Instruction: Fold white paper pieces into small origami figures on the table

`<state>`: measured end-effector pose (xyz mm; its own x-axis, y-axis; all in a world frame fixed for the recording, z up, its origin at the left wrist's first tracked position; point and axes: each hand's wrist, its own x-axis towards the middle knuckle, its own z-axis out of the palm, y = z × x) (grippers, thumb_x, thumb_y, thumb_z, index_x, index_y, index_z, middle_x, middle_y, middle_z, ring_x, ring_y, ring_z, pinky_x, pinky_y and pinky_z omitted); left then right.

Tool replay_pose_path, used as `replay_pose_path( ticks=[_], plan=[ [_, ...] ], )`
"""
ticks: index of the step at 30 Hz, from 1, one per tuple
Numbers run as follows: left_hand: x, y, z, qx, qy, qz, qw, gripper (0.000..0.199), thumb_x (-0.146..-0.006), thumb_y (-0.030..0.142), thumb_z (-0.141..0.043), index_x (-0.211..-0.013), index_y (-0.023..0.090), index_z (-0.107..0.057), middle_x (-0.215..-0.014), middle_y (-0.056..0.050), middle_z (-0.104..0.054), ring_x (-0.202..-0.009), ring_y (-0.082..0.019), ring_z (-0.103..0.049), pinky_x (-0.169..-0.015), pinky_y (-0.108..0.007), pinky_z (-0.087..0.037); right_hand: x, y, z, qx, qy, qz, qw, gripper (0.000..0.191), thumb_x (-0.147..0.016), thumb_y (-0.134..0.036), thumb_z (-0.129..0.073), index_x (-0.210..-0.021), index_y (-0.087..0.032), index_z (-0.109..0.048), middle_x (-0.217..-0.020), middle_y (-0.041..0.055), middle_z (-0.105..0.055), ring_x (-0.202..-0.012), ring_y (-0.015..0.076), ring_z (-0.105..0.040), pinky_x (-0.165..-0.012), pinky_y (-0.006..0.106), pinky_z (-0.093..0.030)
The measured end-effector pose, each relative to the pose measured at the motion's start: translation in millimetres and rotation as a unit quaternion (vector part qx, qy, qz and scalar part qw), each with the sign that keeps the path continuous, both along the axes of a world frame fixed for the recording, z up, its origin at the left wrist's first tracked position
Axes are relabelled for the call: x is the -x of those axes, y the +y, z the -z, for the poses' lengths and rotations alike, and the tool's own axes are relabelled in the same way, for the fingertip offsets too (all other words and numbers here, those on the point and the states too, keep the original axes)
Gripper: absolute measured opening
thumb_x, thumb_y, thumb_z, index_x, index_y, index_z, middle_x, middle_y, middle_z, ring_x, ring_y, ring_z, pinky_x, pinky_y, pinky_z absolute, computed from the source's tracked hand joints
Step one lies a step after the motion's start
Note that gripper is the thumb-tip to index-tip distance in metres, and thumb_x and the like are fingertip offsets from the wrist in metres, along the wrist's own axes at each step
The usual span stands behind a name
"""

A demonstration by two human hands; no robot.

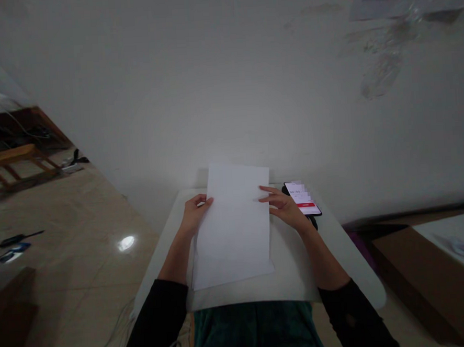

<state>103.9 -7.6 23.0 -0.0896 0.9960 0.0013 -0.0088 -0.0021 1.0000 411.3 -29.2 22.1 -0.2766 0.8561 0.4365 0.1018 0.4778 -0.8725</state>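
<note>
Evidently at a paper-handling step, a person sits at a white rectangular surface [291, 280] pushed against a pale wall [227, 90], with both bare hands on a plain white rectangular paper sheet [238, 220]. The sheet lies lengthwise near the middle of the surface, its far end reaching up past the surface's far edge, in front of the wall. At its near right corner, a bit of another white paper sheet [270, 268] shows beneath it.

The left hand [197, 211] is closed on the sheet's left edge, thumb on top and fingers curled at the side. The right hand [283, 204] is at the right edge with its fingers spread over the paper; whether it pinches the sheet cannot be told. To the right of that hand, at the far right, is a black-edged phone [305, 205] with a lit screen and a red bar.

The step looks like steadying or squaring the upper sheet. Moving it calls for an even hold on both edges, without dragging the lower one.
</note>
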Motion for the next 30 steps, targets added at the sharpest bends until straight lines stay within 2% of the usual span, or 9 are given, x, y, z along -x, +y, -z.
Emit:
replay_pose_path(
  ticks=[4,8,12,15,19,22,24,27,30],
  plan=[
    [-0.6,1.2,2.2,0.011,-0.020,-0.037,0.999,0.049,-0.050,0.050,-0.084,-0.076,0.017,-0.059,-0.067,0.002,-0.064,-0.048,-0.011,-0.055,-0.047,-0.023,-0.043,3.1,-4.3,-3.8,-0.023,-0.035,-0.031,0.999,0.024,-0.073,-0.028,-0.077,-0.096,-0.036,-0.075,-0.142,-0.0008,-0.051,-0.133,0.0243,-0.044,-0.111,0.048,-0.034],
    [-3.3,1.7,2.4,0.019,-0.036,-0.055,0.998,0.050,-0.047,0.049,-0.085,-0.076,0.017,-0.060,-0.069,0.002,-0.064,-0.050,-0.012,-0.057,-0.048,-0.023,-0.044,2.8,-6.7,-4.3,-0.041,-0.072,-0.007,0.997,0.021,-0.069,-0.027,-0.081,-0.088,-0.037,-0.077,-0.146,-0.0044,-0.046,-0.138,0.0269,-0.036,-0.114,0.050,-0.027],
    [-4.7,2.9,2.1,0.008,-0.046,-0.052,0.998,0.048,-0.047,0.048,-0.085,-0.074,0.017,-0.060,-0.072,0.001,-0.065,-0.053,-0.012,-0.058,-0.052,-0.024,-0.046,0.1,-9.6,-9.1,-0.051,-0.081,0.012,0.995,0.015,-0.074,-0.028,-0.077,-0.085,-0.038,-0.077,-0.148,-0.0078,-0.042,-0.140,0.0277,-0.033,-0.113,0.052,-0.026],
    [-4.3,4.1,2.4,-0.010,-0.016,-0.045,0.999,0.047,-0.048,0.050,-0.084,-0.071,0.017,-0.061,-0.070,0.002,-0.065,-0.050,-0.010,-0.054,-0.049,-0.022,-0.041,-0.8,-10.1,-11.8,-0.056,-0.070,0.037,0.995,0.012,-0.080,-0.030,-0.071,-0.087,-0.037,-0.077,-0.147,-0.0064,-0.045,-0.139,0.0262,-0.035,-0.111,0.050,-0.028],
    [-5.4,2.6,3.5,-0.033,-0.022,-0.023,0.999,0.043,-0.055,0.050,-0.082,-0.073,0.016,-0.062,-0.067,0.002,-0.063,-0.052,-0.009,-0.052,-0.048,-0.020,-0.037,-0.5,-4.6,-5.8,-0.056,-0.021,0.097,0.993,0.006,-0.078,-0.036,-0.072,-0.075,-0.031,-0.075,-0.141,-0.0015,-0.052,-0.133,0.0255,-0.042,-0.106,0.047,-0.035],
    [-8.7,0.9,5.1,-0.045,-0.052,0.021,0.997,0.038,-0.061,0.047,-0.079,-0.078,0.016,-0.063,-0.072,0.000,-0.065,-0.058,-0.010,-0.055,-0.052,-0.021,-0.042,0.7,2.1,2.6,-0.052,0.028,0.141,0.988,0.013,-0.075,-0.037,-0.075,-0.068,-0.027,-0.071,-0.139,0.0013,-0.053,-0.130,0.0247,-0.045,-0.109,0.047,-0.032],
    [-12.3,0.7,6.5,-0.044,-0.051,0.025,0.997,0.038,-0.060,0.044,-0.078,-0.082,0.016,-0.064,-0.077,-0.002,-0.066,-0.063,-0.012,-0.058,-0.054,-0.022,-0.046,2.8,5.1,6.5,-0.026,0.080,0.163,0.983,0.016,-0.074,-0.038,-0.075,-0.068,-0.025,-0.070,-0.139,0.0028,-0.053,-0.130,0.0248,-0.045,-0.110,0.046,-0.030],
    [-18.6,0.0,9.3,-0.048,-0.028,0.027,0.998,0.044,-0.060,0.041,-0.077,-0.094,0.015,-0.066,-0.087,-0.006,-0.069,-0.075,-0.019,-0.063,-0.060,-0.027,-0.051,8.1,5.4,6.3,0.034,0.183,0.137,0.973,0.017,-0.076,-0.039,-0.073,-0.072,-0.023,-0.071,-0.130,0.0048,-0.060,-0.124,0.0242,-0.051,-0.107,0.043,-0.036],
    [-20.4,-3.7,11.1,-0.054,-0.007,0.073,0.996,0.042,-0.064,0.041,-0.075,-0.096,0.014,-0.068,-0.087,-0.006,-0.071,-0.079,-0.021,-0.065,-0.068,-0.031,-0.052,12.8,2.5,0.6,0.086,0.272,0.106,0.953,0.018,-0.075,-0.040,-0.074,-0.079,-0.023,-0.073,-0.107,0.0043,-0.070,-0.104,0.0218,-0.062,-0.096,0.039,-0.047]
  ],
)
